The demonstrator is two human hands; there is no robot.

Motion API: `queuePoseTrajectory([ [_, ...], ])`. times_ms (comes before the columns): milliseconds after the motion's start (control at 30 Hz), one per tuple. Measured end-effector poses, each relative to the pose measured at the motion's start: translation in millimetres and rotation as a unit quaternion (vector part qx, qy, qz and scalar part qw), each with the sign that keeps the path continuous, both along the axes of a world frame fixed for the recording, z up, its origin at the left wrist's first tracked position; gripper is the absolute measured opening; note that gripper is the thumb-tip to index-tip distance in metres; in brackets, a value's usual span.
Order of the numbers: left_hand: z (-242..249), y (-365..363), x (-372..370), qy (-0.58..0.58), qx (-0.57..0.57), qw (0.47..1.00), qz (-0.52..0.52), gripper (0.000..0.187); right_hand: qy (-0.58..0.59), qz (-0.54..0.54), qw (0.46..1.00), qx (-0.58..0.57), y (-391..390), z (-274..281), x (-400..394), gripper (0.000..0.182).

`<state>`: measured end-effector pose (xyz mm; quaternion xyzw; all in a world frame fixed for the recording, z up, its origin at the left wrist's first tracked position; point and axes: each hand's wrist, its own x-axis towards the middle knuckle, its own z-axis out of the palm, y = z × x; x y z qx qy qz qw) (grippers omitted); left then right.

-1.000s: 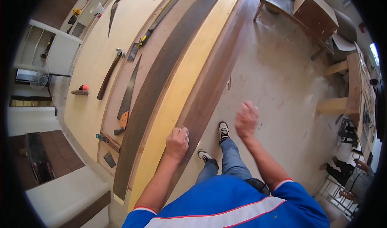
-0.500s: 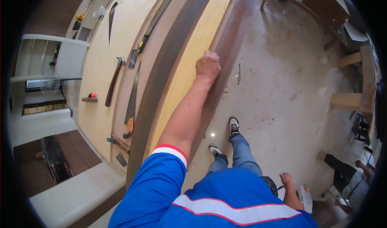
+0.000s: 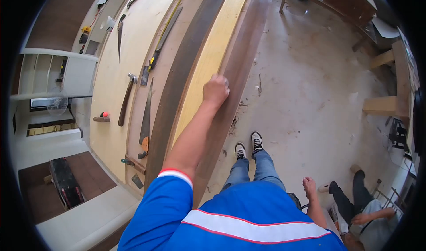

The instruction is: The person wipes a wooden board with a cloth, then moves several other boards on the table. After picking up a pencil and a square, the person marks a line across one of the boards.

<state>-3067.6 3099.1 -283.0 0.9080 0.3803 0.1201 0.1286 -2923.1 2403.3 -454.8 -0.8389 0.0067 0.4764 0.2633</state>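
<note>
My left hand is closed, knuckles up, at the right edge of a long pale yellow wood strip. Something small may be in its fingers, but I cannot make it out. Dark brown boards lie on both sides of the strip, the right one beside my hand and the left one across from it. My right hand hangs low at my side, away from the boards, with its fingers loosely bent and apart and nothing visible in them.
On the bench lie a hammer, a handsaw, a yellow-black tape measure and a small wooden tool with a red knob. Shavings lie on the floor. Another person is at lower right, near wooden furniture.
My left hand has come back along the strip toward my body, still closed. My right hand's fingers have loosened. My feet are closer together, and the other person has moved nearer.
</note>
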Motion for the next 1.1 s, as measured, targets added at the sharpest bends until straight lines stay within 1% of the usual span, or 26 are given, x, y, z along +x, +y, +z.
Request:
queuePoseTrajectory([
  [67, 4, -8, -5, 0.007, -0.006, 1.000, -0.009, 0.004, -0.029, -0.012, 0.999, 0.015, 0, -1, -2, 0.040],
  [167, 7, 0, 3, 0.036, -0.005, 0.999, -0.008, 0.007, -0.064, 0.084, 0.994, 0.011, 16, 15, -6, 0.044],
  [267, -9, 30, 32, 0.048, 0.032, 0.998, 0.013, 0.005, -0.051, 0.137, 0.989, -0.024, 22, 11, -7, 0.045],
  [300, -9, 29, 24, 0.032, 0.012, 0.999, 0.002, 0.007, -0.040, 0.119, 0.992, -0.027, 30, 22, -8, 0.045],
  [367, 2, 10, 0, 0.052, 0.003, 0.999, -0.007, 0.008, -0.020, 0.076, 0.996, -0.030, 52, 47, -11, 0.044],
  [400, 8, 2, -8, 0.061, 0.000, 0.998, -0.015, 0.008, -0.048, 0.096, 0.994, -0.017, 55, 46, -8, 0.044],
  [467, 3, -1, -10, 0.047, -0.014, 0.999, -0.023, 0.009, -0.096, 0.137, 0.986, 0.002, 32, 23, -12, 0.045],
  [567, 5, 15, 10, 0.049, 0.005, 0.999, -0.023, 0.009, -0.075, 0.101, 0.992, 0.013, 33, 30, -18, 0.045],
  [633, -2, 32, 28, 0.036, 0.026, 0.999, -0.020, 0.009, -0.076, 0.124, 0.989, -0.001, 25, 14, -17, 0.045],
  [667, -3, 27, 20, 0.044, 0.018, 0.999, -0.021, 0.009, -0.075, 0.134, 0.988, -0.011, 15, 7, -20, 0.044],
  [767, 13, 11, 4, 0.046, 0.008, 0.998, -0.033, 0.009, -0.076, 0.084, 0.993, -0.013, -2, -8, -24, 0.045],
  [833, 9, 4, -7, 0.038, -0.001, 0.998, -0.043, 0.009, -0.055, 0.091, 0.994, -0.030, 8, 25, -30, 0.046],
  [867, 2, 1, -5, 0.058, -0.017, 0.997, -0.041, 0.010, -0.047, 0.097, 0.994, -0.036, 16, 37, -27, 0.046],
  [900, -4, 6, 6, 0.072, -0.024, 0.996, -0.035, 0.010, -0.069, 0.176, 0.979, -0.070, 5, 31, -26, 0.046],
  [933, -3, 27, 24, 0.078, -0.016, 0.996, -0.026, 0.011, -0.105, 0.253, 0.957, -0.093, -12, 2, -28, 0.047],
  [967, -2, 36, 38, 0.084, 0.007, 0.996, -0.018, 0.010, -0.174, 0.256, 0.948, -0.070, -15, -3, -33, 0.046],
  [1000, -3, 34, 39, 0.093, 0.024, 0.995, -0.009, 0.010, -0.162, 0.285, 0.943, -0.056, -27, -20, -30, 0.045],
  [1033, -1, 34, 34, 0.069, 0.015, 0.997, -0.013, 0.009, -0.114, 0.257, 0.958, -0.061, -37, -34, -26, 0.042],
  [1067, -3, 25, 25, 0.049, -0.001, 0.999, -0.020, 0.008, -0.066, 0.115, 0.990, -0.053, -47, -45, -32, 0.039],
  [1100, -6, 12, 9, 0.045, 0.000, 0.998, -0.042, 0.007, -0.055, 0.061, 0.995, -0.053, -42, -35, -33, 0.042],
])
